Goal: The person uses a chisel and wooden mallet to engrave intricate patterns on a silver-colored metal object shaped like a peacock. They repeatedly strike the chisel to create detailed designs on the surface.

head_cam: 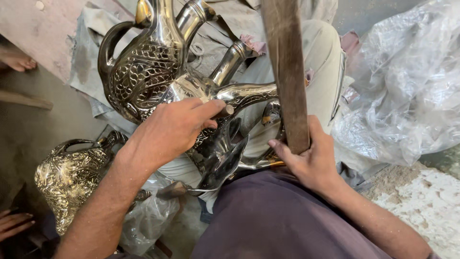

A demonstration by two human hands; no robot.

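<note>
My left hand (170, 129) grips a small tool with a round tip (229, 110), pressed against an engraved, shiny metal jug (143, 72) lying across my lap. My right hand (306, 160) is closed around a long wooden stick (286, 72) that stands upright and runs out of the top of the view. A second silver jug with a curved spout (239, 93) lies under the first. A dark polished metal piece (223, 156) sits between my hands, just below the tool.
A gold-coloured engraved jug (69, 177) rests on the ground at the left, partly on plastic wrap (148, 220). Crumpled clear plastic sheeting (407, 81) fills the right. Another person's foot (17, 60) and fingers (12, 223) show at the left edge.
</note>
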